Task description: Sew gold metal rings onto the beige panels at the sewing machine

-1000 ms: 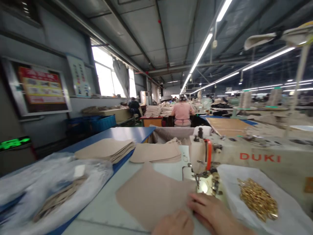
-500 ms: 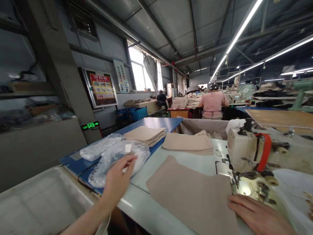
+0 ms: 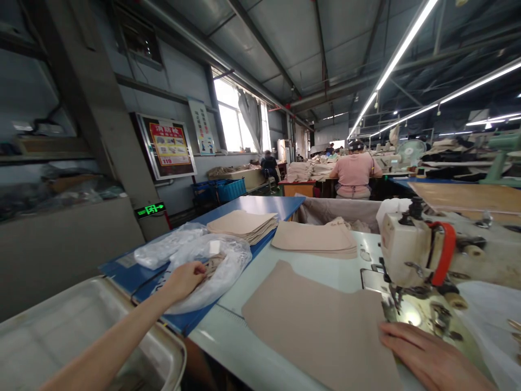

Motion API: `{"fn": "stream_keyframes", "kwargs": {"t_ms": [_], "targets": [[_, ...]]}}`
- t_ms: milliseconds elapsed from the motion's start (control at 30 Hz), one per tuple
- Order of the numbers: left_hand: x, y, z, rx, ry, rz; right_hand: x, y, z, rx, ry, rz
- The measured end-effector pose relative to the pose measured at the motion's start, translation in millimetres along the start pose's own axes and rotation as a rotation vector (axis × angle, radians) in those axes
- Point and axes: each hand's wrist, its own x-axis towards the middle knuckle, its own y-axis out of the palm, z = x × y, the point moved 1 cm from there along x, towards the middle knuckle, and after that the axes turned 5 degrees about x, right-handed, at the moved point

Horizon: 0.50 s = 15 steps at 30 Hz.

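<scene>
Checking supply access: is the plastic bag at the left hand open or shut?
Open: the plastic bag gapes, showing beige fabric pieces inside, and the left hand is at its mouth.

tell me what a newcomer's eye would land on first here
Probably the bright orange-red part on the sewing machine at the right. Next comes the large beige fabric piece lying flat on the pale table, with the right hand at its near right edge. Further left, the left hand is at a clear plastic bag on the blue table.
</scene>
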Motion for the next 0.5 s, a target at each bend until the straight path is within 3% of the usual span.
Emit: {"fn": "stream_keyframes", "kwargs": {"t_ms": [333,500], "targets": [[0,-6.5,-3,0.032,-0.042,0.101,7,-3,3,-0.049,-0.06,-0.016],[7,-19.3,0,-0.054,-0.1,0.08,6,-2,2,-0.042,-0.045,-0.015]]}}
